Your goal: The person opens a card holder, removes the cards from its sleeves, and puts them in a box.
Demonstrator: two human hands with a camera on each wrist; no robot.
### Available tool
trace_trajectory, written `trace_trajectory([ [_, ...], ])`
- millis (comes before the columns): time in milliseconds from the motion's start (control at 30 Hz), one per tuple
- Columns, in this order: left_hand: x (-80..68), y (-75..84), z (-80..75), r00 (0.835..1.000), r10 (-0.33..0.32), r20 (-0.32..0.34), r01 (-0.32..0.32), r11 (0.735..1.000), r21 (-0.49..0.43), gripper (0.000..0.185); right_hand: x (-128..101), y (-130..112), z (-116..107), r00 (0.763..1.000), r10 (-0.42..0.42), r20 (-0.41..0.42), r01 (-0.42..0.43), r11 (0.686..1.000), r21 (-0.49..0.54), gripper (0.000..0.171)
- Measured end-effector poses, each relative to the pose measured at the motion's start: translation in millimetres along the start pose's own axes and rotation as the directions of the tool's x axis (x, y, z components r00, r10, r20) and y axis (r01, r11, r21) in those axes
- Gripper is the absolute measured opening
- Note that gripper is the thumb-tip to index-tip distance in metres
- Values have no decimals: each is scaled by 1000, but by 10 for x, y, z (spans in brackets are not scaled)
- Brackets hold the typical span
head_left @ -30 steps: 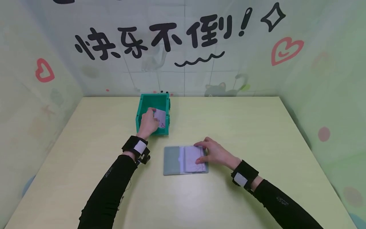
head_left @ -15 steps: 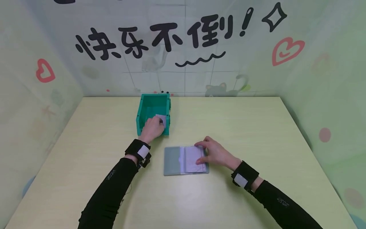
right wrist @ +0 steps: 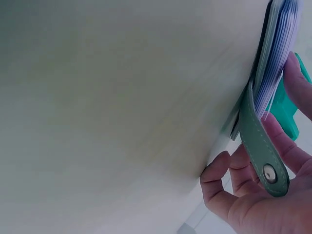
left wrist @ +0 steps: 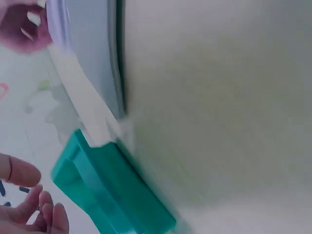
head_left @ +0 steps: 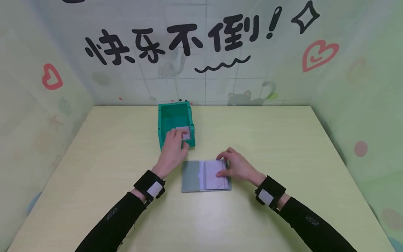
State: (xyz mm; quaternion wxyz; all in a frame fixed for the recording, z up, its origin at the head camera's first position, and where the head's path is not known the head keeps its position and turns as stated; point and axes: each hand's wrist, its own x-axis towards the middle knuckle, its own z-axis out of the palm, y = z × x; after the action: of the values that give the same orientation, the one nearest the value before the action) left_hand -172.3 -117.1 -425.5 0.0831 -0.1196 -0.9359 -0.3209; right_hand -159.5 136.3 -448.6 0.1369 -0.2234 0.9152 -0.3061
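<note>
A green open box (head_left: 175, 118) stands at the back middle of the table (head_left: 283, 140). A small white card (head_left: 185, 133) with pink marks leans inside its near right corner. My left hand (head_left: 174, 147) reaches to that corner, fingertips at the card; in the left wrist view my left hand (left wrist: 34, 195) shows loose, spread fingers with nothing between them, beside the box (left wrist: 112, 195). An open grey-green card holder (head_left: 204, 176) lies in front of me. My right hand (head_left: 234, 166) grips its right edge, fingers curled round the pages (right wrist: 278, 48) and the snap strap (right wrist: 261, 141).
Painted walls close the table in at the back and on both sides. Bare tabletop stretches left of the box and right of the card holder. The card holder (left wrist: 92, 53) shows at the top of the left wrist view.
My left hand has drawn back from inside the box towards its near right corner, and the card now sits lower there. My right hand has stayed on the card holder.
</note>
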Motion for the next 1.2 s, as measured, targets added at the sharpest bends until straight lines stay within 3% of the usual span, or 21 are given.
trace_trajectory([
  [67,-106,59,9,998,22,63,-19,999,-43,26,18,-3,2,1000,19,-5,-19,1000,3,47],
  [133,-197,89,36,986,30,166,-14,995,-97,23,35,-5,2,1000,28,-8,-28,1000,8,42],
  [233,-294,91,91,949,28,315,25,987,-161,19,50,-9,-2,999,40,-12,-39,999,20,29],
  [333,-342,59,138,919,17,394,64,979,-191,16,56,-24,-18,999,31,-13,-31,998,49,19],
  [633,-325,-46,139,884,16,467,134,949,-287,25,117,-211,-79,997,-54,51,42,978,204,25],
  [800,-315,-88,92,863,2,506,211,907,-365,35,166,-285,-37,988,-132,86,106,960,258,26],
  [933,-327,-127,57,852,-34,523,277,877,-393,36,198,-293,25,983,-155,94,129,962,239,25],
  [1000,-338,-136,43,851,-59,522,300,870,-391,32,205,-286,55,985,-146,95,123,968,219,24],
  [1200,-356,-149,57,869,-157,470,329,892,-311,25,164,-229,97,988,-140,69,130,983,127,22],
])
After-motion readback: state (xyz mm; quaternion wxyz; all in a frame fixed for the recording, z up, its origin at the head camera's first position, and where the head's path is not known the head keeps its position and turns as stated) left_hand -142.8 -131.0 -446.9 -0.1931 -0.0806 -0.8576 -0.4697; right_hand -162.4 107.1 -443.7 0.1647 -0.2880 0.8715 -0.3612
